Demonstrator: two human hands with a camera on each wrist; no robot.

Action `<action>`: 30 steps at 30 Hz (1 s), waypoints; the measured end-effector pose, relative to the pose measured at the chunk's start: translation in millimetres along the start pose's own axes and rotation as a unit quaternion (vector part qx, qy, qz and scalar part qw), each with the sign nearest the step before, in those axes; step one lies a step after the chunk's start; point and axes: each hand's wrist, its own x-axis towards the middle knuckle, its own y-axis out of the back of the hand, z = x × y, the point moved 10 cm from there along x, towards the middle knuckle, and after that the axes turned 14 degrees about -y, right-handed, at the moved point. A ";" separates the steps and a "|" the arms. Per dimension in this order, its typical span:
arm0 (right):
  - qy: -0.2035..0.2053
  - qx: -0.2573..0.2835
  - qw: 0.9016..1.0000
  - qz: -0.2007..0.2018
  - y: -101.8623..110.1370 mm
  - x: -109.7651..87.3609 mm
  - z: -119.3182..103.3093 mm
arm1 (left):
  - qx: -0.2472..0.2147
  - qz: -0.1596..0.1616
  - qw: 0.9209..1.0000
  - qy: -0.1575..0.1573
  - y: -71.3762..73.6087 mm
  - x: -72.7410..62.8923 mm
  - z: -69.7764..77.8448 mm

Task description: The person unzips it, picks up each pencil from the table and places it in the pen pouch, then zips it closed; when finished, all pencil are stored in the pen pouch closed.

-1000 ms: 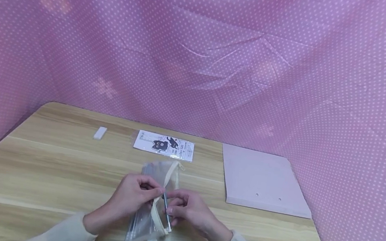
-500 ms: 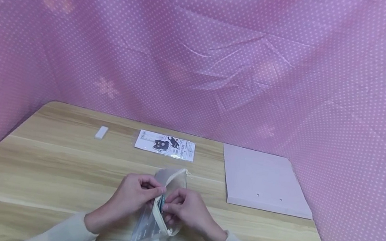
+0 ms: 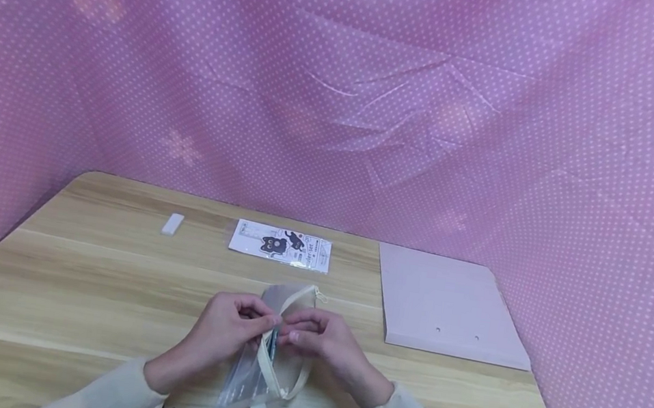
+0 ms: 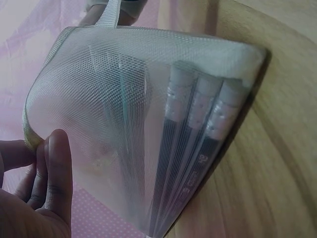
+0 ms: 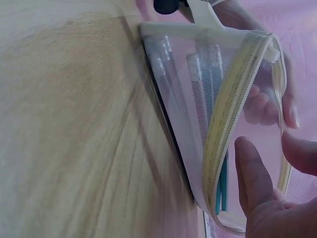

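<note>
A see-through mesh pencil pouch [image 3: 244,379] with a cream zipper [image 5: 230,109] stands tilted on the table, its mouth gaping to the right. My left hand [image 3: 227,325] pinches the near lip of that mouth between thumb and fingers. At the opening is my right hand [image 3: 326,349], its thumb and fingers apart with nothing between them in the right wrist view. Several dark pencils [image 4: 200,106] with white eraser ends show through the mesh in the left wrist view. Slim teal sticks [image 5: 224,183] stand inside the mouth, partly hidden by the zipper edge.
Beyond the pouch lies a packaged ruler set [image 3: 281,246] with black cat drawings. A small white block [image 3: 172,224] sits at the back left, and a pale pink folder [image 3: 450,303] at the right. Pink dotted cloth [image 3: 341,95] hangs around the wooden table [image 3: 73,295].
A slim bluish stick in my right fingers has gone down into the pouch, and those fingers have let go. The pouch mouth has widened; my left hand keeps its pinch.
</note>
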 end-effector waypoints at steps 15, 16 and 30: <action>0.047 0.065 0.997 0.007 26.2 -8.0 -23.7 | 0.013 0.014 1.000 0.010 2.7 0.2 0.2; 0.052 0.069 0.996 0.008 28.2 -8.9 -25.6 | 0.013 0.015 1.000 0.011 2.6 0.1 -0.1; 0.109 -0.160 0.952 0.237 75.6 -7.6 -53.3 | 0.014 0.018 0.999 0.024 1.8 -0.8 -1.6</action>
